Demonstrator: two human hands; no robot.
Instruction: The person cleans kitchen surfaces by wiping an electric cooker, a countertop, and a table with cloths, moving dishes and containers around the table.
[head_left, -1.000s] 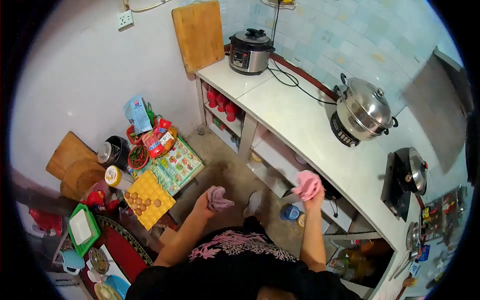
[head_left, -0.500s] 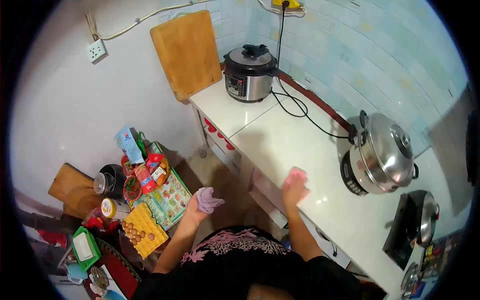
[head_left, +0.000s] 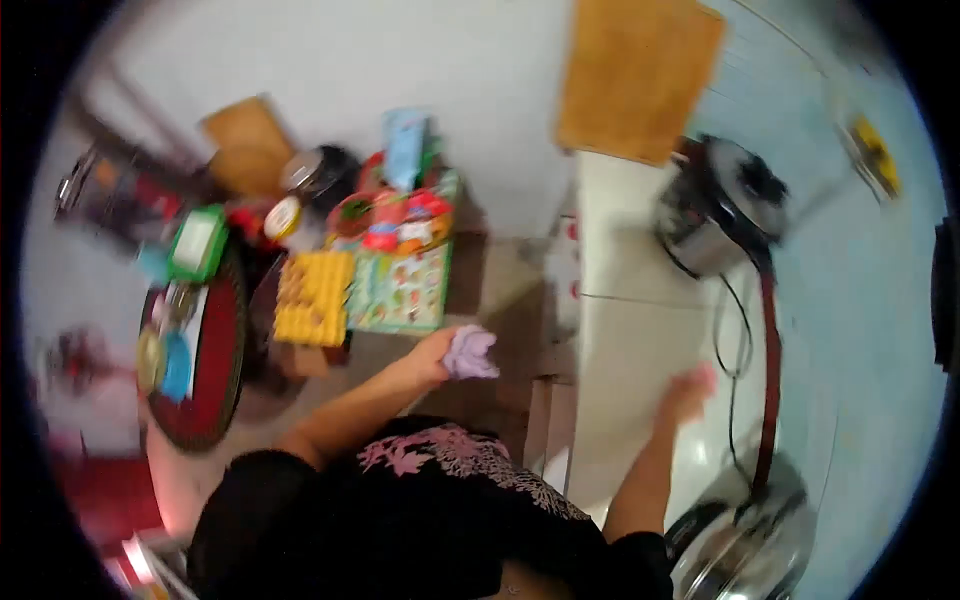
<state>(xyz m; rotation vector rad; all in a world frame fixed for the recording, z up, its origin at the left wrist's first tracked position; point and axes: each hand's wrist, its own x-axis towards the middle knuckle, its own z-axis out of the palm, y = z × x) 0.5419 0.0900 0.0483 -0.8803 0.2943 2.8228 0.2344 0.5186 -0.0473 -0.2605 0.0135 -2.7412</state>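
My left hand (head_left: 432,358) is closed on a crumpled light purple cloth (head_left: 470,354), held in the air over the floor beside the low table. My right hand (head_left: 684,398) is over the white counter (head_left: 625,345), blurred by motion, with a bit of pink cloth (head_left: 704,378) showing at its fingertips. Most of the pink cloth is hidden by the hand. Whether it touches the counter is unclear. A black cable (head_left: 735,330) lies just beyond it.
On the counter stand a pressure cooker (head_left: 715,210), a wooden board (head_left: 640,85) against the wall, and a steel steamer (head_left: 745,550) near my right arm. At left are a yellow egg tray (head_left: 318,305), a patterned low table (head_left: 405,290) and a red round table (head_left: 225,350).
The view has turned left and is blurred. My right hand with the pink cloth has moved from beside the counter to over it, then farther toward the wall. My left hand still holds the purple cloth.
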